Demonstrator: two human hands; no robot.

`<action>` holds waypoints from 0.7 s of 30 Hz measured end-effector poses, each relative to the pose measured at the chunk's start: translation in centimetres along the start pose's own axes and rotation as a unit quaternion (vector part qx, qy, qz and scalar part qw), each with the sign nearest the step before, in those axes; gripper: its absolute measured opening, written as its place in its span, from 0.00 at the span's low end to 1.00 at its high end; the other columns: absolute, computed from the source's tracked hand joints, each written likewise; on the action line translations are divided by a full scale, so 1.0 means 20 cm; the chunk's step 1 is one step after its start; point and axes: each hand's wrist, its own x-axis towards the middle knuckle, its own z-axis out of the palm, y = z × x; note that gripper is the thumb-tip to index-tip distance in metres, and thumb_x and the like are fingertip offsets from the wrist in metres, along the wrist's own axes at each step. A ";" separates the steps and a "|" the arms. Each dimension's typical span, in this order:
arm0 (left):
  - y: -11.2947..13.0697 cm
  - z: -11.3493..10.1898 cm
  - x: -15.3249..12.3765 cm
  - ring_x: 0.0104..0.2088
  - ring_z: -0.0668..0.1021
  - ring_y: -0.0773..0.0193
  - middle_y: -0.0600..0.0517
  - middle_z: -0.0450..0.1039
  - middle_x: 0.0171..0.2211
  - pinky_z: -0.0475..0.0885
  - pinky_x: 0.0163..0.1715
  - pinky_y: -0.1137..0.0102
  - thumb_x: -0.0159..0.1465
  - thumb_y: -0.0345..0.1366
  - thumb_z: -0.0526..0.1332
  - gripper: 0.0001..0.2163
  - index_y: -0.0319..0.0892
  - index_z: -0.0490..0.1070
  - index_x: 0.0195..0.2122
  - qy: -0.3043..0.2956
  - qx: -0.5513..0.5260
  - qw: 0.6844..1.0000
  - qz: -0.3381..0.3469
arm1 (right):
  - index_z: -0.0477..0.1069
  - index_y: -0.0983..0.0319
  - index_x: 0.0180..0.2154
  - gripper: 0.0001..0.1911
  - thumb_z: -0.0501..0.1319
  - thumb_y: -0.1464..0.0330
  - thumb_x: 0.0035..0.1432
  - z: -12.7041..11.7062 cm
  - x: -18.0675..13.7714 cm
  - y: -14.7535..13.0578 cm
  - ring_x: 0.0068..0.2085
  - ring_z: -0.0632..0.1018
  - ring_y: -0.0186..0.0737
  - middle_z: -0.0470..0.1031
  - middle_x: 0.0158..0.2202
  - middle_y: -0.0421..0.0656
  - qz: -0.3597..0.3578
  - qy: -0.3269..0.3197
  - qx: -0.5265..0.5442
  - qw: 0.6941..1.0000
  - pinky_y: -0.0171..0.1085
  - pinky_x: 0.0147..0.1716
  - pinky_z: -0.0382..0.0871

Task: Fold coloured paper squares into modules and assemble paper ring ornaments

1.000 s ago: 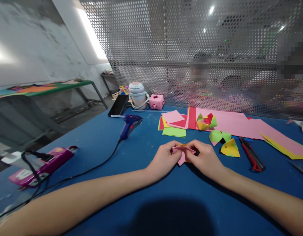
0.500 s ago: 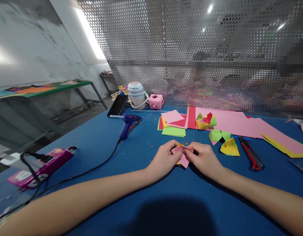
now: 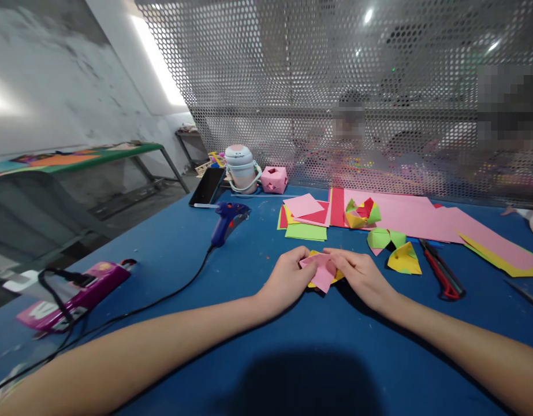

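Observation:
A folded pink and yellow paper piece (image 3: 321, 273) lies on the blue table (image 3: 249, 323) between both hands. My left hand (image 3: 287, 279) pinches its left edge with thumb and fingers closed on it. My right hand (image 3: 357, 271) rests on its right side, with the fingers stretched along the top edge and pressing the paper down. Other folded paper shapes lie behind: a green one (image 3: 385, 238), a yellow one (image 3: 403, 260) and a multicoloured one (image 3: 361, 213).
A blue glue gun (image 3: 226, 222) with a black cable lies left of centre. A stack of coloured squares (image 3: 305, 216), pink sheets (image 3: 417, 222), a red cutter (image 3: 442, 271), a pink power strip (image 3: 75, 289), a phone (image 3: 208, 186), a jar (image 3: 242, 167) and people behind the perforated screen (image 3: 335, 86).
The pink flap has been laid flatter and wider on the table. My right hand has gone from pinching to stretched fingers on the paper's right side. My left hand stays put.

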 end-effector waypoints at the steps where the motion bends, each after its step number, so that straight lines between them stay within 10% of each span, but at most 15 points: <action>1: 0.00 0.00 0.00 0.22 0.63 0.70 0.58 0.58 0.19 0.58 0.21 0.76 0.57 0.36 0.54 0.09 0.40 0.61 0.21 0.002 -0.004 1.000 0.000 | 0.72 0.62 0.44 0.18 0.52 0.60 0.60 0.00 0.00 0.00 0.36 0.76 0.41 0.77 0.37 0.45 0.010 0.001 -0.001 1.000 0.37 0.34 0.68; 10: 0.01 0.01 0.01 0.24 0.67 0.70 0.57 0.65 0.23 0.62 0.24 0.76 0.54 0.33 0.56 0.03 0.39 0.66 0.27 -0.048 -0.035 0.998 0.005 | 0.72 0.63 0.29 0.10 0.55 0.66 0.57 0.02 -0.01 -0.01 0.24 0.68 0.33 0.69 0.21 0.37 -0.006 0.033 -0.011 0.999 0.31 0.23 0.61; 21: -0.01 -0.01 0.02 0.25 0.67 0.69 0.57 0.65 0.22 0.61 0.25 0.75 0.52 0.29 0.54 0.02 0.39 0.65 0.25 -0.010 0.039 0.999 0.014 | 0.66 0.61 0.30 0.08 0.54 0.64 0.59 0.00 -0.01 -0.01 0.24 0.70 0.32 0.68 0.23 0.37 -0.013 0.018 0.061 0.998 0.31 0.24 0.64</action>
